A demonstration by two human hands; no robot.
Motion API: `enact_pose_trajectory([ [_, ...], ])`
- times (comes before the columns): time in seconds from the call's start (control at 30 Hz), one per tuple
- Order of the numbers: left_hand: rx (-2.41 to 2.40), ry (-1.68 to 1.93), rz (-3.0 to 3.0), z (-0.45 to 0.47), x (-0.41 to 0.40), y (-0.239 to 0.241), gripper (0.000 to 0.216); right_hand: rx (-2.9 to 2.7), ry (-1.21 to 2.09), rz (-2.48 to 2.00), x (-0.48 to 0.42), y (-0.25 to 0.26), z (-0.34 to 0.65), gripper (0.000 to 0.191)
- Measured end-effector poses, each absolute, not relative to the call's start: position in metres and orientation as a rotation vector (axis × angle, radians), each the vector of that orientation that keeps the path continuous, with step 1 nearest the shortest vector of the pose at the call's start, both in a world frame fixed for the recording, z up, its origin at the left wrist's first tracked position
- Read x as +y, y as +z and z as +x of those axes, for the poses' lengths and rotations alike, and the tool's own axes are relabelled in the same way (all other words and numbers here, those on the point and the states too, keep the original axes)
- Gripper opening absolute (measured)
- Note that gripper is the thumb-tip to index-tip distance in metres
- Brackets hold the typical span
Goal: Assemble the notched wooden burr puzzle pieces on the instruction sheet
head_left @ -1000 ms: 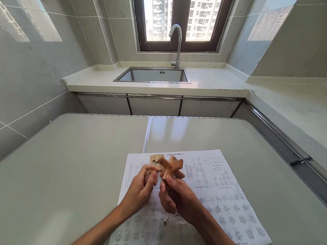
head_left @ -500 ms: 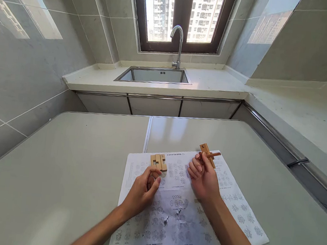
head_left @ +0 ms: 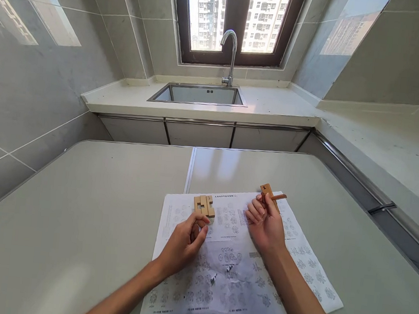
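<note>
Two crossed, light-brown wooden puzzle bars (head_left: 270, 196) sit pinched in the right hand (head_left: 266, 226), raised just over the far right part of a white printed instruction sheet (head_left: 295, 264). The fingers (head_left: 254, 211) curl round the near ends of the bars, the thumb on top; the far ends stick out beyond the fingertips, one pointing right, one pointing away.

To the left, a small block of notched wooden puzzle bars lying side by side (head_left: 204, 205) rests on the far edge of the sheet. The left hand (head_left: 185, 241) is just near of that block, loosely curled, thumb and forefinger tips close together. Whether it holds a small piece inside the curl cannot be told; it does not appear to touch the block.

The sheet, covered in small diagrams, lies flat on a pale grey table (head_left: 78, 213). Beyond the table stands a cream counter with a steel sink (head_left: 200, 96) and a curved chrome tap (head_left: 230, 55) below a dark-framed window (head_left: 237, 21).

Judging from this, the crossed pair will handle best if the grip stays at the joint — so the notches do not slip apart — while the left hand steadies the loose block before any piece is drawn from it.
</note>
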State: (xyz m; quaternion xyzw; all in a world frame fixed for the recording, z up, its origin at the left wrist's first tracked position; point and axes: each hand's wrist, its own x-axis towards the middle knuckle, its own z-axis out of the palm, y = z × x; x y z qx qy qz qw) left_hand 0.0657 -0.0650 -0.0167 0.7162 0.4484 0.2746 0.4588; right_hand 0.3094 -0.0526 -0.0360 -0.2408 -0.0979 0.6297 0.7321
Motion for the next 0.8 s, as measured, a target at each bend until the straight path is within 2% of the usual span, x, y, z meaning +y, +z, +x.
enact_pose_trajectory([
  [0.8,1.121,0.657,1.816,0.0672,-0.0654,-0.0164,0.023,-0.149,1.390,-0.500,-0.0536,-0.0296,0.3178,0.025],
])
